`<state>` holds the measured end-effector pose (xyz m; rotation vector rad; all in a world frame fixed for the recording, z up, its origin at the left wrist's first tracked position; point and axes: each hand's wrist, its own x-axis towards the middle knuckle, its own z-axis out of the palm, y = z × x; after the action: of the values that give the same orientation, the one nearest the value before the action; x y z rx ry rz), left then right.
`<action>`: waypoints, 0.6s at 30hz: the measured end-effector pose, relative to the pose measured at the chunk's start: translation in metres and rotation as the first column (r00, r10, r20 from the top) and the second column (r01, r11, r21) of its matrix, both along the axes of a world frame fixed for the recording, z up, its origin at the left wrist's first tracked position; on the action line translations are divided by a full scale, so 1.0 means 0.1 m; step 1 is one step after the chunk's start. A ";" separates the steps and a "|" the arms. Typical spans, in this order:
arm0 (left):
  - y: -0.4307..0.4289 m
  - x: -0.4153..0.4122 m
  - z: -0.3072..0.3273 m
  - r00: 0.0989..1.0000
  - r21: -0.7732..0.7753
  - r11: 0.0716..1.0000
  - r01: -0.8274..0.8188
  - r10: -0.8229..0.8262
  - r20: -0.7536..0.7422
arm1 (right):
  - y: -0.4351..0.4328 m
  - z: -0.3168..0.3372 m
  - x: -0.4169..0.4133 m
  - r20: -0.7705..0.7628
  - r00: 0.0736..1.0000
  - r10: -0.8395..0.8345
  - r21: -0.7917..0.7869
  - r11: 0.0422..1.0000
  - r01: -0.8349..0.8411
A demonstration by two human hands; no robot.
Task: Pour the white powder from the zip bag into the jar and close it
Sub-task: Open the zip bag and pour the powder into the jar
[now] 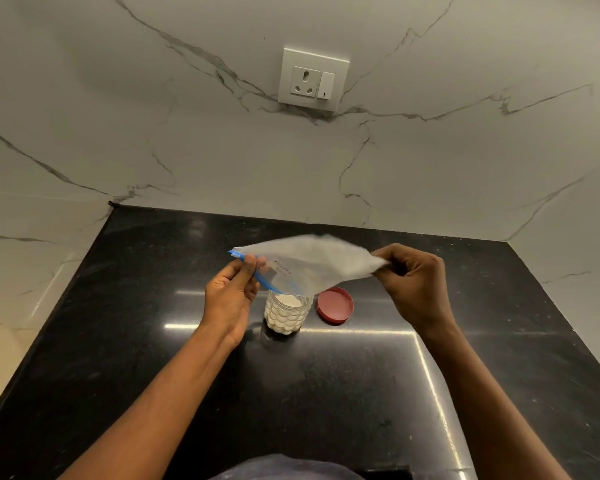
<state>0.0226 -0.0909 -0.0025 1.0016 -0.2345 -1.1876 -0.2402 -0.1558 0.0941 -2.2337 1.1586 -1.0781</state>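
Observation:
A clear zip bag (pixel 312 259) with a blue zip strip hangs in the air, its mouth tilted down over the jar. My left hand (pixel 231 296) pinches the blue zip edge. My right hand (pixel 413 282) grips the bag's bottom corner, lifted higher. The bag looks dusty and nearly flat. Under the bag's mouth stands a clear patterned jar (pixel 286 315), uncapped and filled with white powder almost to the top. Its red lid (pixel 335 304) lies flat on the counter just right of the jar.
The black polished counter (pixel 326 393) meets a white marble wall at the back and left. A wall socket with a switch (pixel 312 79) sits high on the wall. A dark cloth edge (pixel 284 469) shows at the bottom.

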 end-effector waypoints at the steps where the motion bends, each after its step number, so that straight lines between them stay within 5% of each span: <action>1: 0.00 0.00 -0.01 1.000 -0.001 1.000 0.005 -0.005 0.010 | 0.01 0.01 0.00 0.033 0.999 -0.014 -0.015 1.000 0.014; 18: -0.03 0.02 -0.01 1.000 0.011 1.000 0.006 -0.006 -0.004 | 0.02 0.08 0.09 0.000 0.999 0.043 0.051 0.998 -0.043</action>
<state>0.0243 -0.0942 -0.0035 1.0086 -0.2279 -1.1970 -0.2314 -0.1539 0.1018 -2.2102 1.1211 -1.0197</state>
